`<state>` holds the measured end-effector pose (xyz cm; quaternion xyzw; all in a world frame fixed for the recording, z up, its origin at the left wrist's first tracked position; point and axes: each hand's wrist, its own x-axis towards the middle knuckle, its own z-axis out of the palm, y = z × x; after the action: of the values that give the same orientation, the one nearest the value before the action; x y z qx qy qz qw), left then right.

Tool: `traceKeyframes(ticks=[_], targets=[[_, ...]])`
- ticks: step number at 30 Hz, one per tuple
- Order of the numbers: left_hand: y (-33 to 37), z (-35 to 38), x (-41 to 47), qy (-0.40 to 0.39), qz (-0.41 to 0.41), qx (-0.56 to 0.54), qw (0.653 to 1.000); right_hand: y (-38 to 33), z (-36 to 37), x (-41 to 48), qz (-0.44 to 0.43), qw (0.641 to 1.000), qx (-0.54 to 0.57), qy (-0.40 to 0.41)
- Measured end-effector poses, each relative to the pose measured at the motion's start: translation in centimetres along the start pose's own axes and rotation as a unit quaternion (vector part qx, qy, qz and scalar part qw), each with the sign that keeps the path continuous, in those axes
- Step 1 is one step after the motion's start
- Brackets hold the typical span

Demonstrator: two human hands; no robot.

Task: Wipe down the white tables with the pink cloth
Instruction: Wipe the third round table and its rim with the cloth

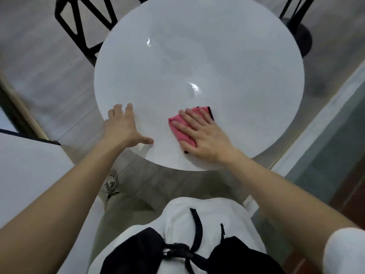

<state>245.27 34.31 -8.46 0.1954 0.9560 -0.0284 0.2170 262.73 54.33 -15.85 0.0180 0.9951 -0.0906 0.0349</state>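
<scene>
the right hand lies flat, fingers straight and a little spread, pressing the pink cloth onto the table top. the cloth is folded into a small pad with a dark edge showing past the fingertips, and it looks soft and nappy, like microfibre. the left hand is spread wide, fingers straight and thumb out, resting on the near left rim as a brace. both are on the near part of the round white table. its top is smooth, hard and glossy, with two bright light spots and faint smeary streaks across the middle. those streaks suggest the middle is likely wiped and the near edge is the part in hand; whether the far rim is done i cannot tell. a second white surface at the left, flat and square-cornered, probably waits its turn. black angular chairs stand beyond on a grey floor.
</scene>
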Motion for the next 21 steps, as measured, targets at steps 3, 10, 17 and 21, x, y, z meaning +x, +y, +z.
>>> traceKeyframes(ticks=[3, 10, 17, 21], targets=[[3.5, 0.8, -0.9, 0.009, 0.073, -0.029, 0.997, 13.3, -2.8, -4.8, 0.195, 0.981, 0.009, 0.002], [11.3, 1.5, -1.0, 0.027, 0.329, 0.047, 0.943, 9.7, -0.9, -4.9, 0.257, 0.965, 0.016, 0.057], [13.1, 1.8, -1.1, 0.032, 0.339, 0.098, 0.935, 20.4, -2.9, -6.6, 0.094, 0.996, 0.006, 0.005], [13.0, 2.1, -1.0, 0.037, 0.318, 0.092, 0.943, 25.9, -4.8, -3.4, 0.347, 0.936, 0.038, 0.046]])
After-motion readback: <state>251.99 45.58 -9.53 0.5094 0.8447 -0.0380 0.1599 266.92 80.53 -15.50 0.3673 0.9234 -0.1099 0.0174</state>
